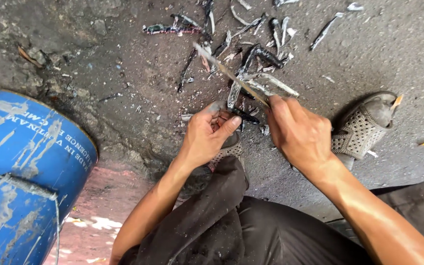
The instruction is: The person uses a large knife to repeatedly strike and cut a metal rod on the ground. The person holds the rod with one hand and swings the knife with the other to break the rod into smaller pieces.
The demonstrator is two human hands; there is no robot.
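While the person squats over the dirty concrete floor point(123, 88), the right hand point(298, 132) has its grip closed round a long thin blade point(226, 72), which slants up and to the left. The left hand point(207, 135) pinches a dark strip point(244, 115) between thumb and fingers, just beside the blade's lower end. Grey and black shavings point(266, 54) lie scattered beyond both hands. A blue bucket point(20, 167) stands far left; a mesh sandal point(364, 127) shows near the right wrist

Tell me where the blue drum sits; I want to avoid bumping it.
In the head view, the blue drum stands at the lower left, beside the left hand.
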